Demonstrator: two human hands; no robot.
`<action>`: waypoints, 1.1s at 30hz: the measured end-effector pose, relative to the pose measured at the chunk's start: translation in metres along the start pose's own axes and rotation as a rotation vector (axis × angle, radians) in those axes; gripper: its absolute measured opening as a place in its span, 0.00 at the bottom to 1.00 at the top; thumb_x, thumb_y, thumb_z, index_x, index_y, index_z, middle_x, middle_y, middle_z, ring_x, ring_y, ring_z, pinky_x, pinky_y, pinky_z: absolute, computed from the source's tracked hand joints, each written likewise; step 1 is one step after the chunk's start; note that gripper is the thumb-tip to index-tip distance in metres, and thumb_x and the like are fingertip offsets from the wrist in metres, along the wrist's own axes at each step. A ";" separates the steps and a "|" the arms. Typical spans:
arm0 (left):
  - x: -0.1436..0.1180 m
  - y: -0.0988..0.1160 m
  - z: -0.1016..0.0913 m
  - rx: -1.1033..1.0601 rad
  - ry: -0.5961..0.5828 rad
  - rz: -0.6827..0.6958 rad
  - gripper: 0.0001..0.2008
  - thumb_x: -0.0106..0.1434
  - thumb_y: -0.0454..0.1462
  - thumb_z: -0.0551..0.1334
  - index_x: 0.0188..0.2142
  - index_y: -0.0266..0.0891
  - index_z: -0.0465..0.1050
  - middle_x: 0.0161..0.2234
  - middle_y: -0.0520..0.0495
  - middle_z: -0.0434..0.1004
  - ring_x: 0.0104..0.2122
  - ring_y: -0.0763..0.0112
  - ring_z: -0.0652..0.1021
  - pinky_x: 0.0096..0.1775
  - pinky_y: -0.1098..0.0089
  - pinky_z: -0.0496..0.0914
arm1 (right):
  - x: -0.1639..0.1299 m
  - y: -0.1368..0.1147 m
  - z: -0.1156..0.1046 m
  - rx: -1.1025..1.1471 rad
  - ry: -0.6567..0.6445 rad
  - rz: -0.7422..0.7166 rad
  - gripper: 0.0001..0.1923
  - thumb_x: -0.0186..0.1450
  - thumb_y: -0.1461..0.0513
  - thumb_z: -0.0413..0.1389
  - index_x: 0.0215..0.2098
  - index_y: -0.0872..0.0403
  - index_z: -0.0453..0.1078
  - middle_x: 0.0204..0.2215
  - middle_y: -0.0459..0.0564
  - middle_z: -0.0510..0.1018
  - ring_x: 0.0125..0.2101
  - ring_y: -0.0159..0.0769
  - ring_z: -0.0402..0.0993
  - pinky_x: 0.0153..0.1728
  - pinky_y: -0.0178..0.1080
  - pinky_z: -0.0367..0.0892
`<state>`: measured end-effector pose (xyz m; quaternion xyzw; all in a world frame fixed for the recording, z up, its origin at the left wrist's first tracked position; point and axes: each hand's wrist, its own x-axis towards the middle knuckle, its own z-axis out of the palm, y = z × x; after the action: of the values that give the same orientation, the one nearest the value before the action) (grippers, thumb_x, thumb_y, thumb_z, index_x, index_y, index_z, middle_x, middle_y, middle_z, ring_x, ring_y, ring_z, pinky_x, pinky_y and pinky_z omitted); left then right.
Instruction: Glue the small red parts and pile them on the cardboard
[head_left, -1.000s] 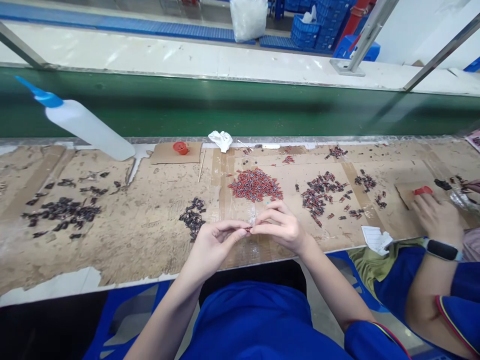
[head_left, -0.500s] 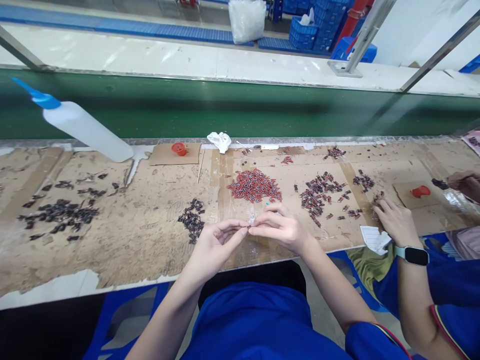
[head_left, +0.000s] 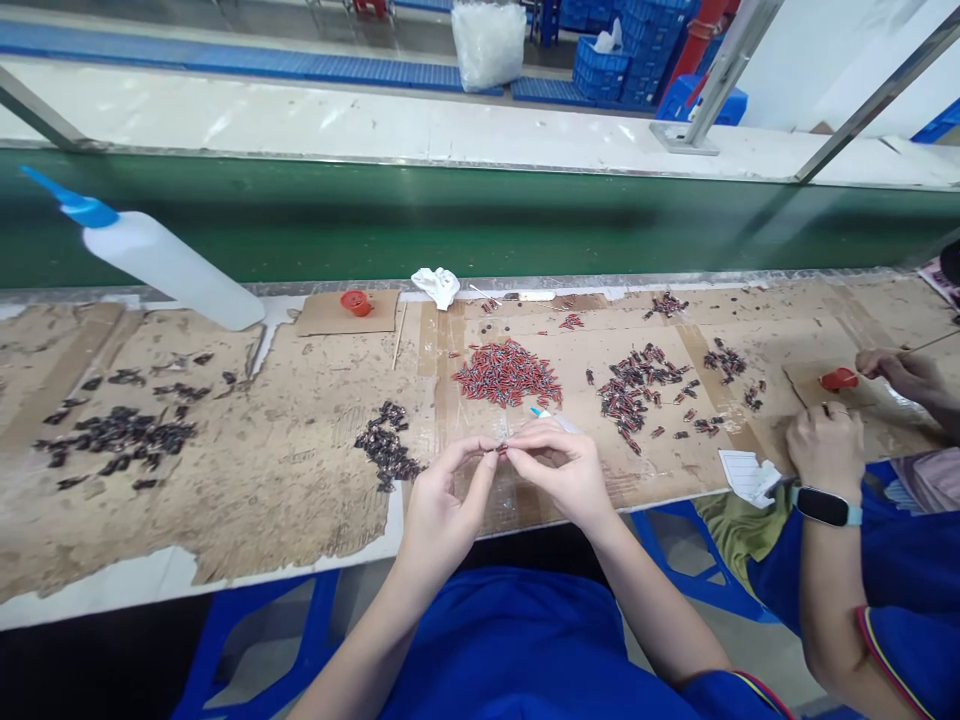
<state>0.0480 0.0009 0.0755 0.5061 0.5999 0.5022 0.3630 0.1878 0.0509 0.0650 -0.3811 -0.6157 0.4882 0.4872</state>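
My left hand and my right hand meet over the front of the cardboard, fingertips pinched together on a tiny red and dark part. Its exact kind is too small to make out. A slim white thing with a blue tip sticks out behind my right fingers, seemingly tucked in that hand; most of it is hidden. Just beyond lies a heap of small red and silvery parts. Dark parts are piled beside my left hand. Right of my right hand spreads a pile of red and black pieces.
A white squeeze bottle with a blue nozzle leans at back left. Near it are a red cup, a thin stick and crumpled tissue. At right, a co-worker's hand rests near another red cup.
My hands stay together, with my right hand turned so more of the blue-tipped thing shows. The co-worker's watch-wearing hand has moved right, away from the small pieces.
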 end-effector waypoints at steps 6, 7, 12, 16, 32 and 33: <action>-0.001 -0.006 0.003 0.083 0.013 0.040 0.09 0.63 0.40 0.59 0.37 0.39 0.76 0.36 0.44 0.82 0.39 0.64 0.80 0.44 0.66 0.73 | -0.006 0.006 0.007 0.027 0.063 -0.006 0.02 0.57 0.65 0.62 0.28 0.52 0.78 0.28 0.50 0.81 0.32 0.36 0.78 0.31 0.37 0.76; -0.001 -0.007 0.003 0.080 0.008 0.042 0.09 0.63 0.40 0.59 0.37 0.39 0.76 0.36 0.45 0.82 0.39 0.64 0.80 0.44 0.66 0.73 | -0.006 0.005 0.006 0.007 0.065 -0.028 0.03 0.57 0.66 0.62 0.29 0.52 0.78 0.28 0.50 0.81 0.32 0.36 0.78 0.31 0.37 0.75; 0.002 -0.010 0.002 0.066 0.004 0.067 0.08 0.63 0.40 0.59 0.36 0.39 0.75 0.35 0.45 0.82 0.38 0.65 0.80 0.44 0.67 0.73 | -0.001 0.001 0.002 -0.133 0.041 -0.230 0.05 0.58 0.68 0.62 0.30 0.52 0.78 0.27 0.48 0.82 0.31 0.35 0.78 0.36 0.41 0.75; 0.000 -0.014 0.006 0.100 0.031 0.108 0.08 0.64 0.39 0.58 0.36 0.40 0.75 0.35 0.46 0.81 0.38 0.65 0.80 0.43 0.67 0.73 | 0.000 0.000 0.003 -0.173 0.036 -0.235 0.06 0.59 0.69 0.61 0.30 0.52 0.77 0.27 0.47 0.82 0.30 0.36 0.78 0.36 0.42 0.74; 0.109 -0.058 0.019 0.950 -0.543 0.389 0.35 0.69 0.52 0.48 0.68 0.35 0.46 0.70 0.31 0.43 0.69 0.49 0.48 0.64 0.43 0.48 | 0.002 0.028 -0.108 -0.700 0.557 0.047 0.09 0.58 0.58 0.57 0.30 0.53 0.79 0.31 0.54 0.81 0.33 0.44 0.77 0.38 0.49 0.74; 0.109 -0.064 0.016 0.988 -0.553 0.381 0.36 0.69 0.53 0.46 0.69 0.33 0.44 0.70 0.31 0.42 0.69 0.49 0.47 0.64 0.44 0.49 | 0.001 0.029 -0.114 -0.786 0.567 0.030 0.10 0.59 0.58 0.56 0.30 0.53 0.79 0.32 0.55 0.82 0.36 0.46 0.76 0.41 0.51 0.73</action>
<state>0.0228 0.1114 0.0182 0.8256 0.5444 0.0698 0.1310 0.2977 0.0850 0.0425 -0.6631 -0.5910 0.1026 0.4477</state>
